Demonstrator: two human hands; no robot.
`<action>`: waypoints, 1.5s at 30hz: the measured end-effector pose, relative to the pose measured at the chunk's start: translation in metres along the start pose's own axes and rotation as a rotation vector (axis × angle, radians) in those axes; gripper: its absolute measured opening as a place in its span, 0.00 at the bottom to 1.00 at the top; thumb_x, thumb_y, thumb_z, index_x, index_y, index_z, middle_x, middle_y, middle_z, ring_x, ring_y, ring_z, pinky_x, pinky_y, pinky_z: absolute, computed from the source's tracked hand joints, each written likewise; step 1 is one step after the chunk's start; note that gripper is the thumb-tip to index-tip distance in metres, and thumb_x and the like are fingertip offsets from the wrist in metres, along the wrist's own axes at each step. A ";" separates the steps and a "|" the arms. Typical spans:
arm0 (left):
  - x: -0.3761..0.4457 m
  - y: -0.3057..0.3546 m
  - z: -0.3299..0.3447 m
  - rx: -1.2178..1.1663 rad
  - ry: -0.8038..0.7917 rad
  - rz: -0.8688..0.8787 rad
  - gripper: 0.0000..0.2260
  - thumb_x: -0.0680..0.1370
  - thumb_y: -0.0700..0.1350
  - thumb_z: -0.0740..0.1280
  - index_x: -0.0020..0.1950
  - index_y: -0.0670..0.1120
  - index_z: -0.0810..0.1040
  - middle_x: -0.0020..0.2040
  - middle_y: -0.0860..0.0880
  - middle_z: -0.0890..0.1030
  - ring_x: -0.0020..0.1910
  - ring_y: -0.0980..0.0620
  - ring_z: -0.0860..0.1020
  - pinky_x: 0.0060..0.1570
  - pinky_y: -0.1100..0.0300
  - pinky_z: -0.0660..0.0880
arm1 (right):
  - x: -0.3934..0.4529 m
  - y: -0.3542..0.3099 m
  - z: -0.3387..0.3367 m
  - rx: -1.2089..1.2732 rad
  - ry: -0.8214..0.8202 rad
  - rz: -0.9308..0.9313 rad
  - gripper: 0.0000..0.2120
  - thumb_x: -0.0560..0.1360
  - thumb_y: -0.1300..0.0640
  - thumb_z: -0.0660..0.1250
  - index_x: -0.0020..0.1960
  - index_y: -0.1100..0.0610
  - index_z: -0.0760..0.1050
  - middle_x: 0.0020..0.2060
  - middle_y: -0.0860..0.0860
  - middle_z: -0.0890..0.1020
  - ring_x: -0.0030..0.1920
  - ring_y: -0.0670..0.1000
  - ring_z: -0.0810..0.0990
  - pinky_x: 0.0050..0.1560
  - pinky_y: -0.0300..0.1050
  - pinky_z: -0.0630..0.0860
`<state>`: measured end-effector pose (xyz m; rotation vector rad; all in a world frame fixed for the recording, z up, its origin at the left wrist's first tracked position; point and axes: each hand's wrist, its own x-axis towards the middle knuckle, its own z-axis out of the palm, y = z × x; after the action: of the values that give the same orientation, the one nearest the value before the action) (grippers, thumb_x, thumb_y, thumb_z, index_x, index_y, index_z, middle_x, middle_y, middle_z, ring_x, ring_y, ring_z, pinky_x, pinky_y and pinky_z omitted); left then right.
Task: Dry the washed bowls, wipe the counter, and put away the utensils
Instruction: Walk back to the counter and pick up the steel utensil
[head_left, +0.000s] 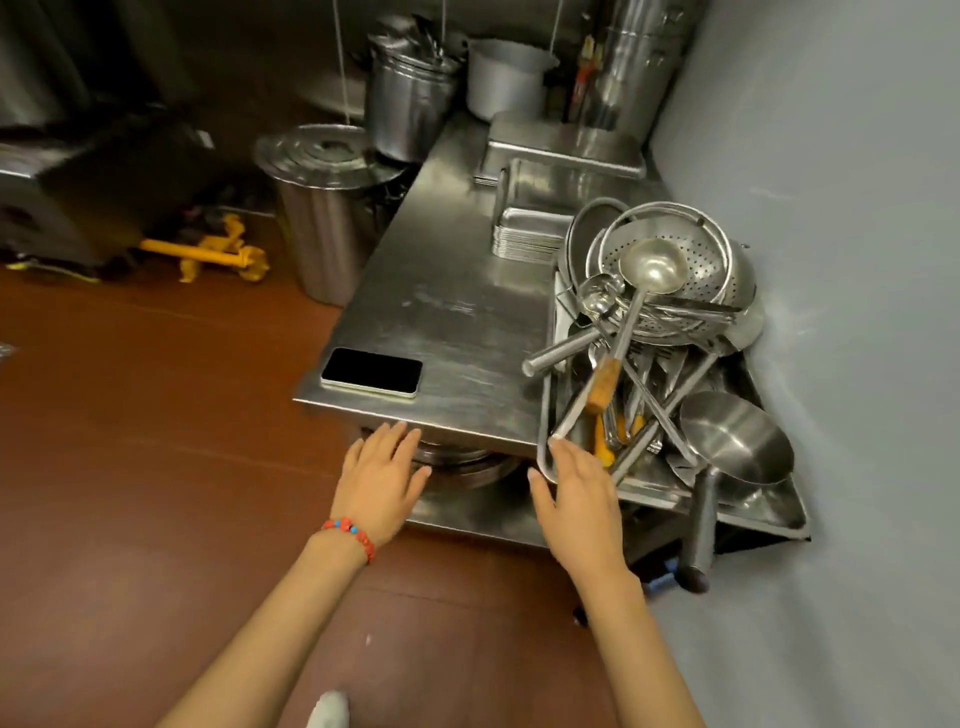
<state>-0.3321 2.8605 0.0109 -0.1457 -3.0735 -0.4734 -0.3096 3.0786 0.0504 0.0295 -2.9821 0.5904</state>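
A long stainless-steel desk (447, 291) runs away from the viewer along a pale wall, its near half bare apart from a dark phone (371, 372) lying flat at the front left corner — probably set there to stay out of the wet work; on the floor to the desk's left stands a tall lidded steel bin (324, 208), and at the far end sit more large pots, closed or too far off to see into.

At the near right end of the desk a shallow metal tray (763, 514) overhangs the edge, apparently serving as a drain tray; it holds the task's things in a loose heap; a perforated colander (691, 265) leans on edge against nested bowls at the back, likely propped so water runs off; a ladle (652, 267) rests bowl-up against it, its handle crossing other long utensils (639, 410), some with orange or wooden grips; a small saucepan (735, 439) lies tipped at the tray's front right; behind the tray is a stack of flat steel trays (530, 234).

Below the desk's edge, more bowls (462, 462) sit stacked on a lower shelf.

The left hand (382, 483), with a red bead bracelet at the wrist, reaches toward that shelf, fingers spread and empty; the right hand (574, 493) is also released, fingers just at the tray's rim wire — grasping nothing yet.
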 end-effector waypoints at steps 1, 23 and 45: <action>-0.008 -0.019 -0.004 0.021 -0.002 -0.039 0.23 0.79 0.54 0.55 0.73 0.48 0.59 0.75 0.47 0.60 0.75 0.49 0.55 0.72 0.52 0.51 | 0.004 -0.017 0.008 -0.005 -0.023 -0.045 0.23 0.78 0.48 0.56 0.71 0.56 0.63 0.68 0.52 0.69 0.69 0.51 0.65 0.70 0.47 0.59; -0.131 -0.480 -0.167 0.134 0.173 -0.739 0.23 0.79 0.54 0.57 0.72 0.46 0.62 0.73 0.46 0.65 0.74 0.48 0.59 0.70 0.51 0.58 | 0.100 -0.477 0.218 0.002 -0.301 -0.670 0.23 0.79 0.45 0.52 0.72 0.50 0.61 0.72 0.48 0.65 0.73 0.49 0.59 0.73 0.47 0.53; -0.007 -0.907 -0.298 0.156 0.275 -1.101 0.24 0.79 0.55 0.55 0.73 0.48 0.60 0.74 0.47 0.62 0.74 0.49 0.57 0.71 0.53 0.55 | 0.320 -0.967 0.438 0.071 -0.507 -1.193 0.22 0.79 0.46 0.53 0.71 0.50 0.61 0.72 0.47 0.65 0.72 0.48 0.59 0.71 0.46 0.55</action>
<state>-0.4083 1.9086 0.0232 1.4961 -2.6067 -0.2062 -0.6324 2.0178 0.0476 1.9908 -2.5917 0.5194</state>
